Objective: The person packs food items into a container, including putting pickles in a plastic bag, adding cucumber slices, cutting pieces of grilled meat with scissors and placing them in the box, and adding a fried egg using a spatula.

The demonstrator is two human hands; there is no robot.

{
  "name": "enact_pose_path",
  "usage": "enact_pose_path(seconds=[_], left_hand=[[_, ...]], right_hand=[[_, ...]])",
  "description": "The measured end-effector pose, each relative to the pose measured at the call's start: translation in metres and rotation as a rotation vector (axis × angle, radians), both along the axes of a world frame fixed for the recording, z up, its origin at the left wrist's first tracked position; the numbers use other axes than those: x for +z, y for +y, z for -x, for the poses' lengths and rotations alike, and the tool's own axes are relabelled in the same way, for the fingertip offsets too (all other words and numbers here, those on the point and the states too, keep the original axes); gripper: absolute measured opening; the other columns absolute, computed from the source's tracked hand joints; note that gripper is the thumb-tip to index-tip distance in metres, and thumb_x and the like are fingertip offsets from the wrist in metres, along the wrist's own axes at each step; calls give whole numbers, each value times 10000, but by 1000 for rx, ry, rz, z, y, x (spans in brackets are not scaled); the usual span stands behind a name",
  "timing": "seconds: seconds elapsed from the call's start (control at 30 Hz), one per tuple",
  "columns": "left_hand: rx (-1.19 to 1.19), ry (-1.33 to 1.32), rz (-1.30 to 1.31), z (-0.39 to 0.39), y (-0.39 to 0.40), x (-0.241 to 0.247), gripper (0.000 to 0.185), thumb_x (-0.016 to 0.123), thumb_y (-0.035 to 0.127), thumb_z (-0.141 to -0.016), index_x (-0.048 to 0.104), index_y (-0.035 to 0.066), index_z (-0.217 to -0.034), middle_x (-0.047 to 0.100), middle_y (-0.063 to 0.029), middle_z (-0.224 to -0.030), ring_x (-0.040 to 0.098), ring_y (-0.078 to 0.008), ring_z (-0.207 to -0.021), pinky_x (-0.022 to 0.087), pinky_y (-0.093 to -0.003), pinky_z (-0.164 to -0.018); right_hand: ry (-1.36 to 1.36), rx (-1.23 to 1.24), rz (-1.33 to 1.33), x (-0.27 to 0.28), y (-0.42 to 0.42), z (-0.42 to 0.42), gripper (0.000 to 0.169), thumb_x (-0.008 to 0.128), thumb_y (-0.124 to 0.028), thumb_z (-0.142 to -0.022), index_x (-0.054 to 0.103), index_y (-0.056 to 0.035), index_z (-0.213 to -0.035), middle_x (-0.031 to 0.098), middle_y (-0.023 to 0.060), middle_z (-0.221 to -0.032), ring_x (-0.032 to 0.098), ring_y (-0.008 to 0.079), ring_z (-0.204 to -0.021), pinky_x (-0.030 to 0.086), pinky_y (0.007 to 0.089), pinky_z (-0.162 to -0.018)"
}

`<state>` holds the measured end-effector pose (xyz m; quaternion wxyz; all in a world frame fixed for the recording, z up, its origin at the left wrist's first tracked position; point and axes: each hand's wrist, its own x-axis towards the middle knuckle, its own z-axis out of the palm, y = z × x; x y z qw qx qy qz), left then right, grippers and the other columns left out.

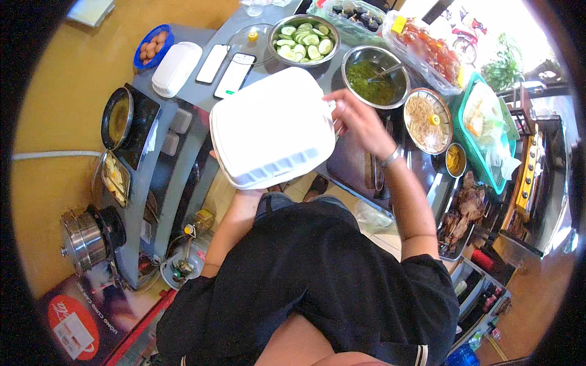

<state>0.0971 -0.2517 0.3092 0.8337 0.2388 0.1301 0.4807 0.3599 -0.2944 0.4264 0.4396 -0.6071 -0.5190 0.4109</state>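
A closed white foam takeaway box point(274, 128) is held up in front of me, slightly tilted. My left hand point(251, 194) supports it from beneath; most of that hand is hidden by the box, and only a fingertip shows at its left side. At the right edge, my right hand point(355, 120) has its fingers curled against the lid's rim, with slight blur. Just beyond the box lie two phones point(213, 64) with lit screens. Sliced cucumber fills a steel bowl point(304, 41), and another steel bowl point(375, 75) holds green liquid and a ladle.
Another foam box point(176, 69) sits beside a blue basket of eggs point(154, 47). To the right are a noodle bowl point(425, 119) under a clear lid, a green basket point(485, 132) and a tray of cooked meat point(462, 215). A frying pan point(117, 118) and steel pot point(82, 242) stand left.
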Motion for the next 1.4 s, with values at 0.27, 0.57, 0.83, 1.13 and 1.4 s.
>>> enact_pose_path(seconds=[0.27, 0.57, 0.83, 1.13, 1.4], left_hand=[[-79, -224, 262, -43, 1, 31, 916, 509, 710, -752, 325, 131, -1439, 318, -144, -1477, 320, -391, -1338, 248, -605, -1079], [66, -161, 140, -79, 11, 29, 918, 497, 639, -748, 231, 120, -1457, 330, -155, -1445, 349, -391, -1315, 331, -565, -1051], [101, -73, 242, -115, 12, 24, 833, 491, 545, -723, 339, 82, -1398, 417, -165, -1379, 411, -370, -1273, 349, -546, -1038], [73, -93, 262, -131, 11, 19, 802, 472, 499, -740, 333, 57, -1395, 420, -167, -1376, 416, -360, -1271, 346, -507, -1048], [40, -102, 257, -133, 14, 19, 803, 422, 495, -758, 280, 84, -1434, 362, -175, -1430, 369, -372, -1314, 319, -538, -1068]], right_hand=[[-1805, 90, 80, -64, 63, -203, 125, 611, -161, -772, 688, -98, -847, 633, 87, -948, 635, 267, -868, 521, 401, -670], [-517, -196, 10, -45, 30, -177, 204, 668, -198, -824, 694, -16, -913, 695, 134, -791, 676, 234, -739, 508, 338, -653], [-624, -415, -235, -52, 10, -156, 218, 560, -183, -923, 683, -49, -1042, 681, 143, -823, 665, 229, -743, 503, 317, -688], [-477, -403, -165, -72, -6, -138, 224, 531, -182, -941, 675, -27, -1014, 684, 156, -869, 670, 227, -748, 508, 320, -692], [305, -734, -159, -87, -31, -121, 282, 469, -205, -991, 605, 42, -998, 664, 127, -786, 667, 184, -683, 531, 244, -603]])
